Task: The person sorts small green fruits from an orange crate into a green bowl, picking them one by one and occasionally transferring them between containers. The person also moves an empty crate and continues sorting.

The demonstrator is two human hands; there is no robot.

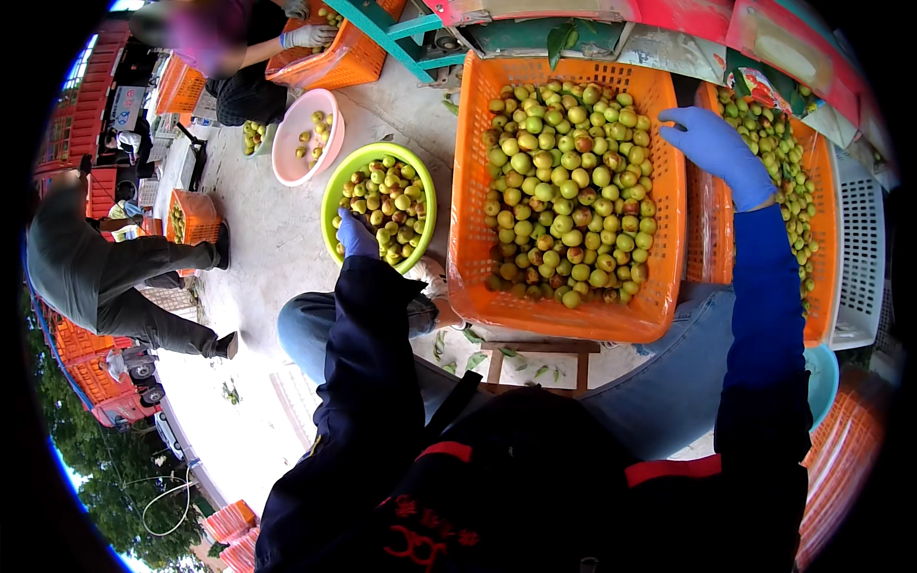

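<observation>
An orange plastic crate [564, 327], lined with clear film, stands in front of me, heaped with round yellow-green jujubes [573, 181], some with brown patches. Over its right rim is my right hand [714, 151] in a blue-violet glove, fingers stretched and apart, nothing visible in them. To the crate's left sits a lime-green basin [427, 215] of browner jujubes [385, 205]. My left hand [356, 237], gloved alike, reaches over the basin's near left rim among the fruit; its fingertips are partly hidden, and whether they grip one is unclear.
At the right, another orange crate [819, 258] of jujubes stands beside a white crate [860, 253]. A pink basin [280, 153] holds a few fruits. Beyond it a gloved person [308, 36] works at an orange crate [358, 62]. Someone bends [72, 253] at far left.
</observation>
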